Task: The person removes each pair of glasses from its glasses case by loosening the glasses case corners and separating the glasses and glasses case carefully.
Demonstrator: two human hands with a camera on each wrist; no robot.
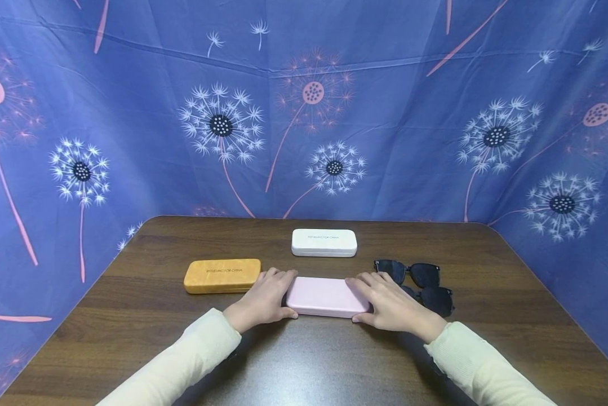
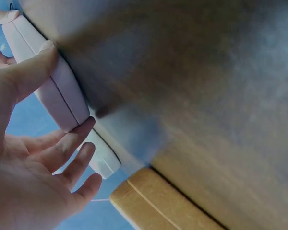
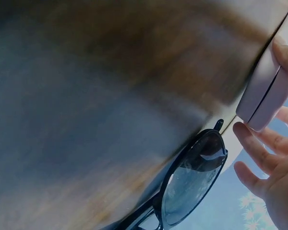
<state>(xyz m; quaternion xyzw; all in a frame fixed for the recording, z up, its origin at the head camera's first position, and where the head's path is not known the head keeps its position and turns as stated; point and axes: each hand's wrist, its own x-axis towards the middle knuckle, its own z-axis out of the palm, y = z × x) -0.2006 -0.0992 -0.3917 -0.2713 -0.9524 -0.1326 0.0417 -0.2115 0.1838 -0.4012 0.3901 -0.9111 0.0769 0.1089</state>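
Observation:
A pink glasses case (image 1: 326,294) lies closed on the table between the two hands. My left hand (image 1: 264,300) holds its left end, with the thumb on the near side in the left wrist view. The other end is held by my right hand (image 1: 396,304), whose thumb also rests on the near side. In the right wrist view a seam runs along the pink case (image 3: 265,91), its two halves together. Just left of the left hand sits an orange glasses case (image 1: 222,276). Beside the right hand lie black sunglasses (image 1: 425,275) and another dark pair (image 1: 437,300), partly hidden by that hand.
A white glasses case (image 1: 324,243) with lettering lies behind the pink one. All of it rests on a brown wooden table (image 1: 304,361). Behind the table's far edge hangs a blue cloth (image 1: 405,124) printed with dandelions, which also runs along both sides.

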